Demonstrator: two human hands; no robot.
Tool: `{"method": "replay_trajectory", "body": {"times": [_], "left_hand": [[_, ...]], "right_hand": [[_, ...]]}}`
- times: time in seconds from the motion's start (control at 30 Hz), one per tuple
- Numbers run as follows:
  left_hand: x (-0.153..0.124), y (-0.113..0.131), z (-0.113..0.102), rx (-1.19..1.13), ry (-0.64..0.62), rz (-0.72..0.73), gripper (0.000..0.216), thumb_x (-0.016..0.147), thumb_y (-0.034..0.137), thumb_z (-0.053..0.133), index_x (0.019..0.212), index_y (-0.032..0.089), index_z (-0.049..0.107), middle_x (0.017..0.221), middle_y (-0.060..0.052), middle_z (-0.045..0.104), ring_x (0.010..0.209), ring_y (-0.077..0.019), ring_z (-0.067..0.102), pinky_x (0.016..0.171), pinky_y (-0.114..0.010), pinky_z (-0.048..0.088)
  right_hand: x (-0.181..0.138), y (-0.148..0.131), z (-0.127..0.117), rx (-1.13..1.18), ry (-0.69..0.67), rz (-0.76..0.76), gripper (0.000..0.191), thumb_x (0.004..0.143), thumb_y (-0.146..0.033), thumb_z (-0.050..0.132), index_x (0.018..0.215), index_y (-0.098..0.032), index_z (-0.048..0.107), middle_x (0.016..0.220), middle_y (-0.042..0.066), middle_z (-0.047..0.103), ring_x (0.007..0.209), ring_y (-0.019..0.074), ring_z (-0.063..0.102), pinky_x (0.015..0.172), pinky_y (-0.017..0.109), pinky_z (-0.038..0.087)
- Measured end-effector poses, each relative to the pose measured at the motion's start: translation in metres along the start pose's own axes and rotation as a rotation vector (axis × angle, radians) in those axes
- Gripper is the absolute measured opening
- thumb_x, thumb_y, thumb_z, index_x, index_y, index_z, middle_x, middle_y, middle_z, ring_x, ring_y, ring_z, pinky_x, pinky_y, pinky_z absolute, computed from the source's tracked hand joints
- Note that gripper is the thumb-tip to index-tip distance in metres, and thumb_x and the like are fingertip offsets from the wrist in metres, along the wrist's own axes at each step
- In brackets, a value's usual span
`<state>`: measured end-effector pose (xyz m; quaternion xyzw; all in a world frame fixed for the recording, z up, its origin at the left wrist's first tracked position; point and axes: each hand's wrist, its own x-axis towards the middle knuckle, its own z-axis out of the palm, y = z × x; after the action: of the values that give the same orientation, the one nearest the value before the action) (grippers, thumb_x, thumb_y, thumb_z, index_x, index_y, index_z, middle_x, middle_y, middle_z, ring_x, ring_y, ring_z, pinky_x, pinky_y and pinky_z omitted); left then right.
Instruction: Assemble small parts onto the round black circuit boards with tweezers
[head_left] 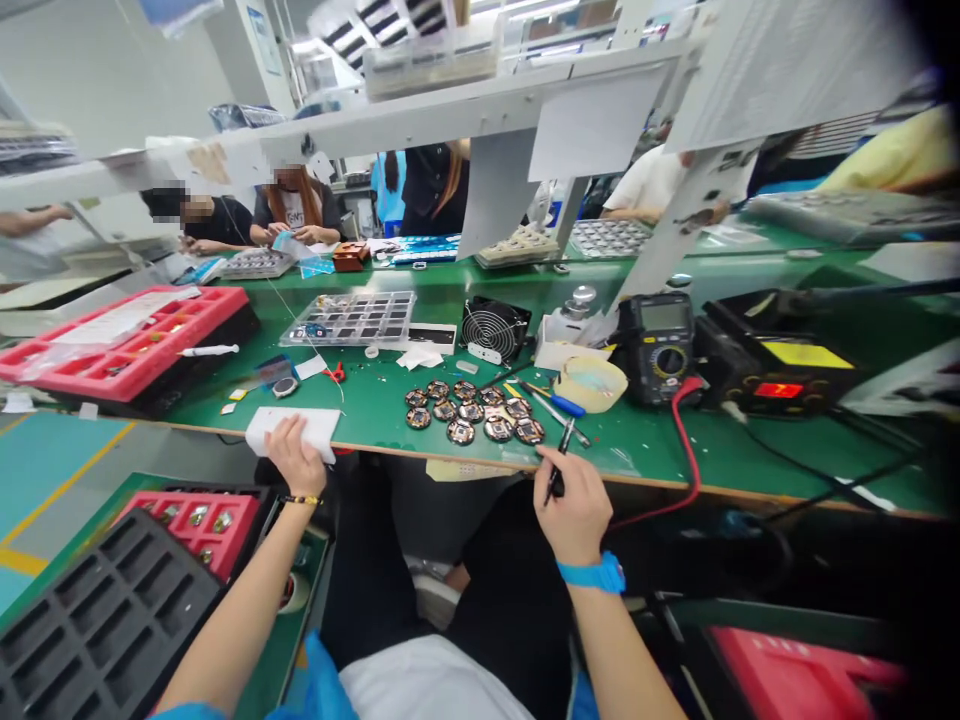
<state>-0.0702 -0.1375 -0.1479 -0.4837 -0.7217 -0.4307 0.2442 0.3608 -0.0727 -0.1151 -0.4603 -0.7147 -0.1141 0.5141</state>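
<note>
My left hand (pixel 295 458) grips the near edge of a white block (pixel 300 427) lying at the front edge of the green bench (pixel 420 425). My right hand (pixel 574 505) is closed on a black pen-like tool (pixel 559 462) whose tip points up toward the bench edge. Just beyond that tip lie several round copper-coloured circuit boards (pixel 472 410) in two rows. A blue band is on my right wrist.
A red tray (pixel 127 340) and a clear compartment tray (pixel 352 318) sit at left, a small fan (pixel 493 330) in the middle, a multimeter (pixel 656 345) with a red lead and a black station (pixel 772 375) at right. Black and red trays (pixel 112 600) stand below left. People work across the bench.
</note>
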Motion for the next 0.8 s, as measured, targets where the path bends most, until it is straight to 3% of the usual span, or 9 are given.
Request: {"method": "replay_trajectory", "body": {"times": [0.5, 0.8], "left_hand": [[-0.003, 0.003, -0.002, -0.107, -0.061, -0.046, 0.052, 0.098, 0.034, 0.033, 0.139, 0.013, 0.057, 0.148, -0.022, 0.055, 0.150, -0.0354, 0.039, 0.128, -0.061, 0.008], [-0.001, 0.013, -0.006, -0.083, 0.021, -0.028, 0.046, 0.102, 0.033, 0.033, 0.133, 0.014, 0.060, 0.141, -0.021, 0.061, 0.147, -0.0336, 0.045, 0.128, -0.060, 0.015]], "right_hand": [[0.002, -0.005, 0.001, -0.059, -0.003, -0.013, 0.021, 0.099, -0.015, 0.055, 0.111, -0.020, 0.071, 0.097, 0.010, 0.076, 0.094, 0.0254, 0.067, 0.090, 0.039, 0.054], [0.003, -0.005, 0.000, -0.069, 0.016, -0.055, 0.022, 0.097, -0.010, 0.058, 0.113, -0.019, 0.070, 0.095, 0.009, 0.075, 0.091, 0.0245, 0.068, 0.087, 0.038, 0.055]]}}
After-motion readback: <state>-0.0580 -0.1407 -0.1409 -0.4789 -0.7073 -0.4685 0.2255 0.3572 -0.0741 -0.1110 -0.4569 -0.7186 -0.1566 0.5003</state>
